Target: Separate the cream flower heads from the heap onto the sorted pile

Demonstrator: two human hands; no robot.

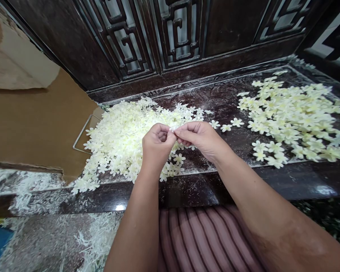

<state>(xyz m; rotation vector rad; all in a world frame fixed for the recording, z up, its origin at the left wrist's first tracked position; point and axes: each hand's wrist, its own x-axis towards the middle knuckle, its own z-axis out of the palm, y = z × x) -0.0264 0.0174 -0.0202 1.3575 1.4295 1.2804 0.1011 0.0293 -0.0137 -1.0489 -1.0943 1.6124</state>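
Note:
My left hand [159, 141] and my right hand [197, 136] meet fingertip to fingertip above the dark wooden bench. Pinched between them is a small white artificial flower [172, 129], mostly covered by my fingers. Beneath and behind my hands spreads a large heap of loose white and pale yellow artificial flowers [121, 139]. A second pile of similar flowers [294, 117] lies to the right, its blossoms looking fuller and more yellow. Between the two piles rest a few single flowers [226, 128].
A big cardboard sheet [36, 128] stands at the left, with a bent metal wire handle [81, 134] beside the heap. The bench's carved back [184, 34] rises behind. White shreds [99, 238] litter the floor and the bench edge [198, 189].

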